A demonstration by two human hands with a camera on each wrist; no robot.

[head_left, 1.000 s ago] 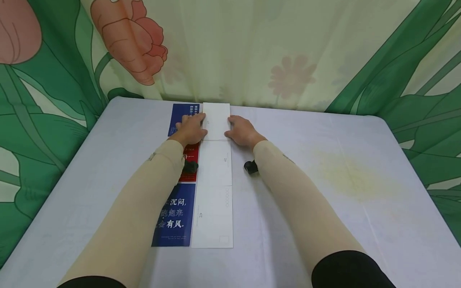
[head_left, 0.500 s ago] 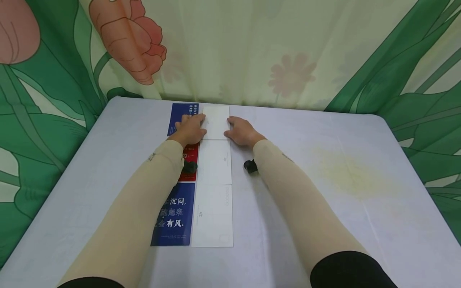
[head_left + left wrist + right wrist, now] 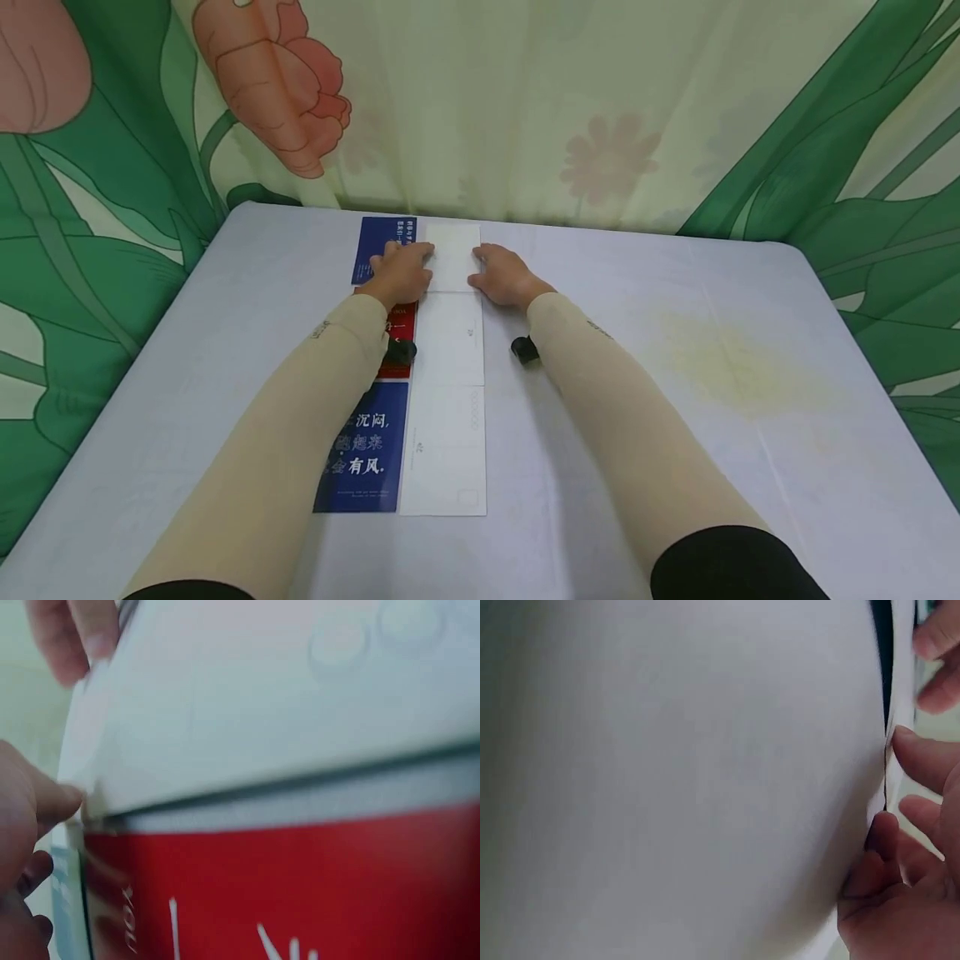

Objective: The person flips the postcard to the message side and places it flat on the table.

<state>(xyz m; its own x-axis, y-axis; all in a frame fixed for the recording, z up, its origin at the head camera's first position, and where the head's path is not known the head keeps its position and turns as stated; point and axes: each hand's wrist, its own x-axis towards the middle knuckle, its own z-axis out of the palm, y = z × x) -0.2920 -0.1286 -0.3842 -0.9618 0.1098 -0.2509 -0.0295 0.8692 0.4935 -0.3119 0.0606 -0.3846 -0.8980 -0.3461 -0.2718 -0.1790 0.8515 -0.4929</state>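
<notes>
Three white-backed postcards run in a column up the table. My left hand [image 3: 402, 271] touches the left edge of the farthest white postcard [image 3: 453, 258], thumb and index finger apart along it. Across from it, my right hand [image 3: 506, 275] has its thumb and index finger at the right edge. The farthest postcard's near edge meets the middle white postcard [image 3: 450, 342]; the lowest white postcard [image 3: 446, 450] lies nearest me. In the left wrist view my thumb [image 3: 52, 802] sits at the corner above a red postcard [image 3: 262, 877]. The right wrist view shows my other fingers bent.
Left of the white column lie a blue postcard [image 3: 375, 242] at the back and a blue postcard with white lettering [image 3: 371, 458] at the front. My left arm partly covers this column. A white tablecloth [image 3: 637, 333] covers the table; a floral curtain [image 3: 487, 108] hangs behind.
The far edge of the farthest white postcard has come down a little in the head view. Both hands stay nearly in place at its sides.
</notes>
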